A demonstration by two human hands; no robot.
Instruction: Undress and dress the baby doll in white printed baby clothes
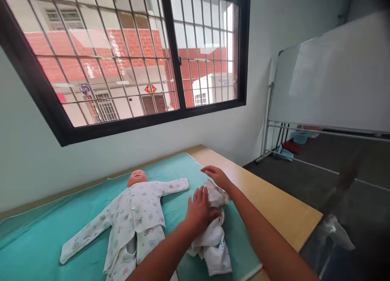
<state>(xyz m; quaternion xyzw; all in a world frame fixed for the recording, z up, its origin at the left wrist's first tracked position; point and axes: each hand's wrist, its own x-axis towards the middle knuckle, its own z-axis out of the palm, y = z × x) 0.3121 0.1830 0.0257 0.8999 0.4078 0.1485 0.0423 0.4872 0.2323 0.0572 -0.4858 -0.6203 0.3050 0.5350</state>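
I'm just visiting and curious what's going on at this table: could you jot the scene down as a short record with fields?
Setting: wooden table under a barred window, covered by a teal cloth
Main item: baby doll lying face up in a printed white suit, arms spread
Left hand: pressed flat on a bundle of white baby clothes
Right hand: open, resting at the bundle's far end
Bundle position: beside the doll, apart from it
Background: whiteboard on a stand
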